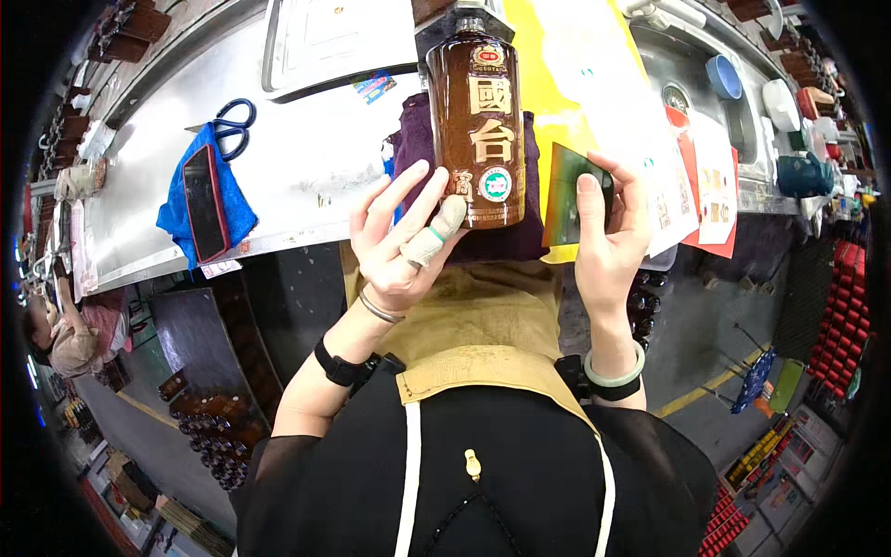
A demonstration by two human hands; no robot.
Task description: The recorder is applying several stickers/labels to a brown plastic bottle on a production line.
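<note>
A brown glass bottle with raised gold characters and a small round green-and-white label lies on a folded purple cloth, its neck pointing away from me. Beside its lower left edge is my left hand, fingers spread and stretched out; the thumb, in a whitish finger cover, rests at the bottle's base. To the right, my right hand pinches a thin dark green rectangular piece between thumb and fingers, over a yellow sheet. Whether it is a card or a scraper I cannot tell.
Left on the metal table lie blue-handled scissors, a blue cloth and a red-edged phone. White tray stands behind. Yellow sheet and red-and-white printed sheets spread right. A person sits far left.
</note>
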